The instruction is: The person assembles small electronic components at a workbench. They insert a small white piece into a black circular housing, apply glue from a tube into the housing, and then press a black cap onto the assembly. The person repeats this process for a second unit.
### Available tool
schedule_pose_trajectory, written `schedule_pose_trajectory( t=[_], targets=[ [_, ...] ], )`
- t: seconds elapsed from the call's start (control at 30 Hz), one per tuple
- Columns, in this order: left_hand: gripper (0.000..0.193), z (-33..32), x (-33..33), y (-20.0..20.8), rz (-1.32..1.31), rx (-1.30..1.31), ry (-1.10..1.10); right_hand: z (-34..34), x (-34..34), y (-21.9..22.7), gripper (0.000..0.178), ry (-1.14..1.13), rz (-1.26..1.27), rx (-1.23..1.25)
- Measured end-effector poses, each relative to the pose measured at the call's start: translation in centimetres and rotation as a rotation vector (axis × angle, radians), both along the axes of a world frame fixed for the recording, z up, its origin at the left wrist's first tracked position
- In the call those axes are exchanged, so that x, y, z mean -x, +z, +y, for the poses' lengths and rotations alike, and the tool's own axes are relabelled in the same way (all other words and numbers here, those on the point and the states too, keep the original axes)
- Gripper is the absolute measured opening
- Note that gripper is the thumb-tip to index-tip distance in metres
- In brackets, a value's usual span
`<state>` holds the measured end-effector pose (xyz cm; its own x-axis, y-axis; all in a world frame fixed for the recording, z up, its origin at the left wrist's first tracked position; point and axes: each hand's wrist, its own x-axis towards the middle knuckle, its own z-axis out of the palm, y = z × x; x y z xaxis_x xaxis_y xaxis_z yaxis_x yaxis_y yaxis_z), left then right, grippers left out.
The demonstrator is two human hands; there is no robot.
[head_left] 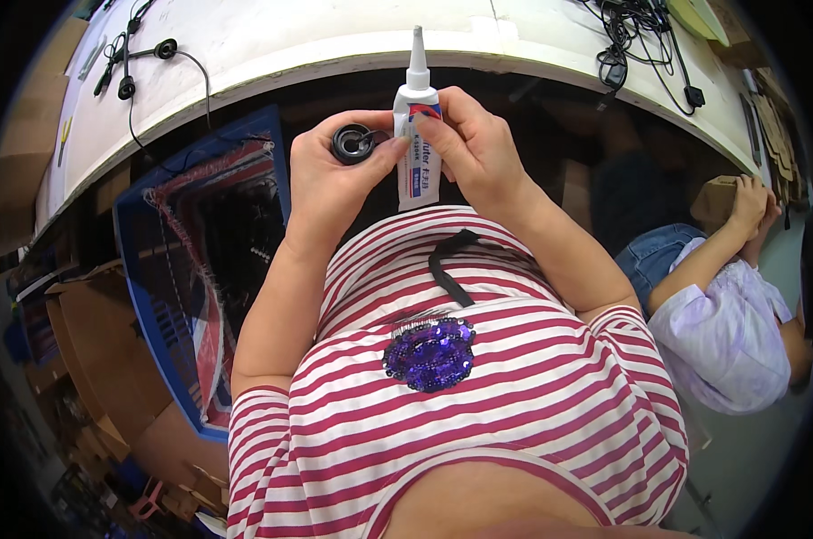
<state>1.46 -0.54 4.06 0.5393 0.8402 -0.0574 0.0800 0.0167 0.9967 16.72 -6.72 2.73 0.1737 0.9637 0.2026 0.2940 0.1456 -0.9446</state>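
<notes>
Between both hands, in front of my chest, a white glue tube with a long pointed nozzle stands nearly upright, its tip pointing away from me. My right hand grips the tube from the right, thumb across its printed front. In the crook of my left hand sits a round black ring-shaped part with a hollow centre. The left thumb reaches over to the tube's left side. The fingers behind the tube and the part are mostly hidden.
A white table runs across the far side, with black cabled parts at left and a tangle of black cables at right. A blue crate with a striped lining stands at left. Another person sits at right, holding cardboard.
</notes>
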Motion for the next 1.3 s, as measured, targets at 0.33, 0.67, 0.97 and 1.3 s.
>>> schedule_pose_trajectory(
  t=[0.33,0.67,0.97,1.3],
  targets=[
    [0.02,0.7,-0.1,-0.9,-0.013,0.029,0.007,0.3,-0.2,-1.2,0.021,0.06,0.108,0.061],
    [0.027,0.6,-0.2,-1.1,-0.137,0.21,-0.019,0.4,-0.8,-1.5,0.024,0.017,-0.169,-0.086],
    [0.025,0.4,0.0,-0.7,-0.075,0.267,-0.062,0.0,-0.1,-1.7,0.025,-0.032,-0.217,-0.138],
    [0.017,0.3,0.3,-1.3,-0.122,0.257,-0.105,-0.1,0.3,-2.0,0.021,-0.015,-0.169,-0.236]
  ],
)
